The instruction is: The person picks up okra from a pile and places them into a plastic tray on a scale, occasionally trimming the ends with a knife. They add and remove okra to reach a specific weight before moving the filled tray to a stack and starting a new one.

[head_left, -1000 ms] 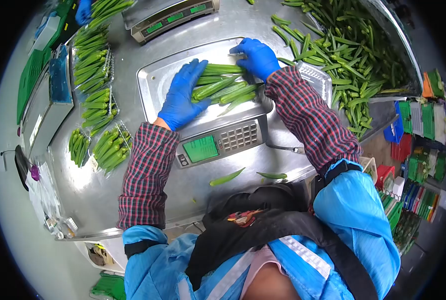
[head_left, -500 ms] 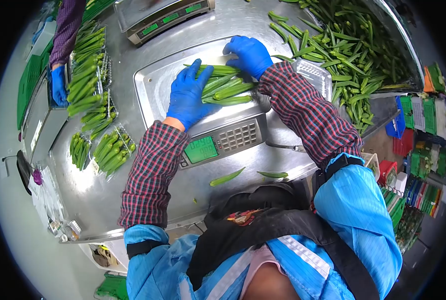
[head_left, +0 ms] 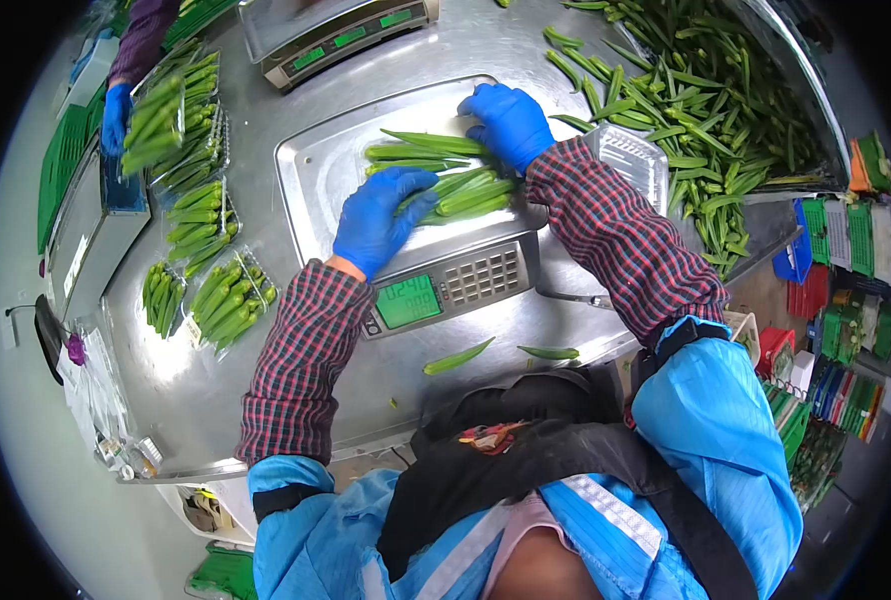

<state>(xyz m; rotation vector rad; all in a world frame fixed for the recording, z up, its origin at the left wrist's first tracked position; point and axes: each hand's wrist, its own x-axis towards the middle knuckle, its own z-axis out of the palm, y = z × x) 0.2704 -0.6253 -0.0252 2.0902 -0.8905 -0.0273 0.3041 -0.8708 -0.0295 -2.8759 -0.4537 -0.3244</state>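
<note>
A bundle of green okra [head_left: 471,192] lies on the steel tray [head_left: 311,215] of a weighing scale, with some pods apart on its upper side. My left hand [head_left: 378,220], in a blue glove, curls its fingers and thumb round the left ends of the lower pods. My right hand [head_left: 514,127], also blue-gloved, rests against the right ends of the upper pods, its thumb and forefinger apart. The scale's green display [head_left: 409,301] is lit below the left wrist. Right of the okra, partly behind my right forearm, sits a clear plastic tray [head_left: 634,165].
Loose okra [head_left: 706,110] is heaped at the upper right. Filled okra packs [head_left: 228,300] line the left side, where a co-worker's gloved hand [head_left: 116,118] shows. Another scale [head_left: 351,40] stands at the back. Two pods, one a larger okra pod [head_left: 459,356], lie near the front edge.
My left hand has closed from spread fingers to a curl and slid slightly down. Some upper pods now lie apart from the bundle. The co-worker's side shows a pack raised and blurred.
</note>
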